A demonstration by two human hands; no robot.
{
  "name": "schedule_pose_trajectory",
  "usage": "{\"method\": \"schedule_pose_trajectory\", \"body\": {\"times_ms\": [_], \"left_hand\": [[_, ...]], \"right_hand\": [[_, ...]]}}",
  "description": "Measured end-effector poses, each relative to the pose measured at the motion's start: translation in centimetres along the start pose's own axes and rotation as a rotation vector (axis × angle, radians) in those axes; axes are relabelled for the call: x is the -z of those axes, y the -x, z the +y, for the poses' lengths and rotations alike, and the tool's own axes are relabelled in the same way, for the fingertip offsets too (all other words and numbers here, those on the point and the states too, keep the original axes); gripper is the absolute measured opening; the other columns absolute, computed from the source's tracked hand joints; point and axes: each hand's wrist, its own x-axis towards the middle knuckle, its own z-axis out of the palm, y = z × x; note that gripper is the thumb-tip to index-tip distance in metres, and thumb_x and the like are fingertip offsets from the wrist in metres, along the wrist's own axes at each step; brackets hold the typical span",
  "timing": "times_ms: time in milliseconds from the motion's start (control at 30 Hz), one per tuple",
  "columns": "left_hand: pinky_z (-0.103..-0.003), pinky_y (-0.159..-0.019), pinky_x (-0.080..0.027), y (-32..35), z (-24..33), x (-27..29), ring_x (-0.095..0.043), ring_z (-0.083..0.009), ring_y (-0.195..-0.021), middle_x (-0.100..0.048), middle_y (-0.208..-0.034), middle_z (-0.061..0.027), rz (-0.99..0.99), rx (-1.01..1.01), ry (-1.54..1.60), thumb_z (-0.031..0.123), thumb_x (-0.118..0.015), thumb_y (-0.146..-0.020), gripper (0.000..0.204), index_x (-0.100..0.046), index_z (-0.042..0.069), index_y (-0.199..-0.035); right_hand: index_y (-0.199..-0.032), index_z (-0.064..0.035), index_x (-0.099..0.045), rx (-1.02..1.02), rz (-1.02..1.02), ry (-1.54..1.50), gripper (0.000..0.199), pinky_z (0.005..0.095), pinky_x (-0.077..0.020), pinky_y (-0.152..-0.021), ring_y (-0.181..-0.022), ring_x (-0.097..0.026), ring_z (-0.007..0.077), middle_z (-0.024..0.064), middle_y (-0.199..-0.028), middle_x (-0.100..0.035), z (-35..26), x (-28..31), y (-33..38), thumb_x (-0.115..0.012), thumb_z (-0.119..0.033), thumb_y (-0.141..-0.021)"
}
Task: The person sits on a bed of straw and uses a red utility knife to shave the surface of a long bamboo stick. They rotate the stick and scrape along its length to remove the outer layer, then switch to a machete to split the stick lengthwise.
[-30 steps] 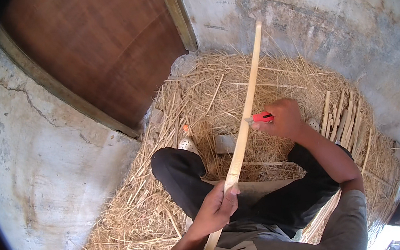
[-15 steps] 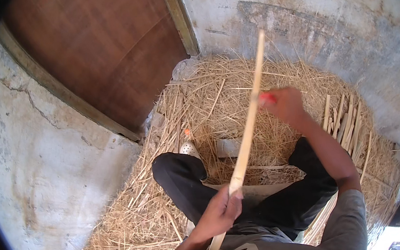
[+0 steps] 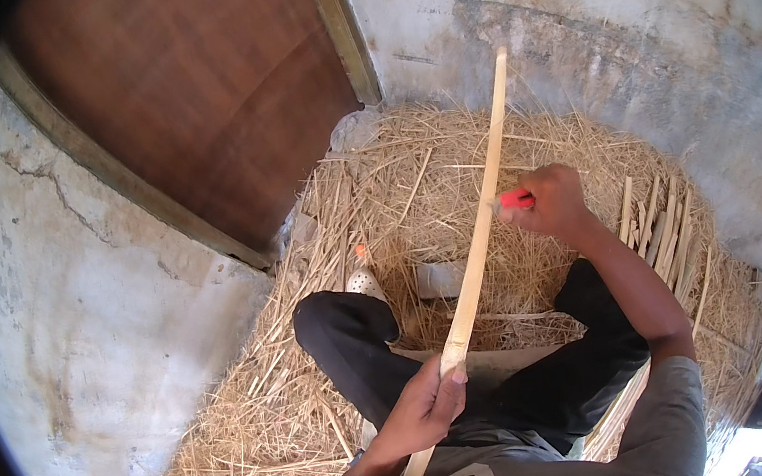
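A long, pale split bamboo strip point(image 3: 473, 269) slants up and away from my lap toward the far wall. My left hand point(image 3: 424, 411) is closed around its lower part, with the near end running back against my shirt. Farther up, my right hand point(image 3: 552, 200) grips a red-handled knife point(image 3: 516, 198) beside the strip's right edge. Its short blade is partly hidden and seems to meet the edge; whether it cuts in, I cannot tell.
Straw and shavings point(image 3: 227, 452) cover the floor around my bent legs. Bundled split sticks point(image 3: 663, 227) lie at the right. A grey block point(image 3: 440, 280) sits between my knees, near a white perforated shoe point(image 3: 365, 284). Beyond are a brown door point(image 3: 193, 99) and stained walls point(image 3: 622, 28).
My right hand and the knife have shifted slightly nearer to me along the strip. The strip's far end has tipped a little to the right. My left hand keeps its hold.
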Motion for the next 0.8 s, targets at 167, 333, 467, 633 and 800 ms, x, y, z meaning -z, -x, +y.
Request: {"method": "schedule_pose_trajectory", "body": {"times_ms": [167, 333, 467, 633, 800], "left_hand": [[-0.022, -0.051, -0.035, 1.0, 0.3, -0.4, -0.038, -0.0049, -0.055, -0.041, -0.064, 0.0030, -0.090, 0.052, 0.050, 0.025, -0.041, -0.102, 0.021, -0.042, 0.004, -0.098], [-0.023, -0.052, -0.035, 0.4, -0.4, -0.9, -0.037, -0.0048, -0.056, -0.039, -0.065, 0.0034, -0.128, 0.026, 0.023, 0.022, -0.041, -0.102, 0.018, -0.042, 0.004, -0.099], [-0.023, -0.052, -0.035, 1.8, -0.9, -0.9, -0.037, -0.0046, -0.057, -0.039, -0.066, 0.0038, -0.188, 0.095, 0.061, 0.019, -0.041, -0.102, 0.015, -0.043, 0.004, -0.102], [-0.023, -0.053, -0.035, 3.1, -0.7, -1.1, -0.038, -0.0051, -0.057, -0.041, -0.065, 0.0026, -0.405, 0.039, -0.060, 0.019, -0.042, -0.102, 0.015, -0.046, 0.005, -0.101], [-0.019, -0.043, -0.033, 0.4, -0.7, -0.2, -0.038, -0.0031, -0.046, -0.043, -0.059, 0.0033, -0.104, 0.207, 0.062, 0.026, -0.038, -0.103, 0.024, -0.049, 0.006, -0.109]], "right_hand": [[-0.063, -0.0093, -0.065, -0.393, -0.062, 0.152, 0.062, 0.0380, -0.0452, -0.051, -0.050, -0.058, 0.0251, 0.0086, -0.052, -0.056, 6.8, 1.2, -2.5, -0.058, -0.070, -0.076], [-0.068, -0.0062, -0.065, -0.423, 0.018, 0.208, 0.070, 0.0425, -0.0461, -0.054, -0.056, -0.060, 0.0292, 0.0127, -0.057, -0.059, 11.7, 0.4, -2.4, -0.047, -0.072, -0.081], [-0.074, -0.0013, -0.066, -0.645, -0.056, 0.218, 0.074, 0.0462, -0.0478, -0.065, -0.071, -0.064, 0.0355, 0.0200, -0.071, -0.064, 15.8, 1.6, -1.9, -0.042, -0.071, -0.084], [-0.084, 0.0026, -0.068, -0.983, 0.218, 0.265, 0.080, 0.0488, -0.0474, -0.078, -0.088, -0.063, 0.0428, 0.0255, -0.086, -0.067, 23.2, 3.0, 1.6, -0.038, -0.071, -0.086], [-0.081, 0.0003, -0.070, -0.870, -0.002, 0.280, 0.084, 0.0451, -0.0476, -0.071, -0.077, -0.064, 0.0380, 0.0196, -0.079, -0.067, 19.0, 3.8, 1.8, -0.035, -0.076, -0.085]]}}
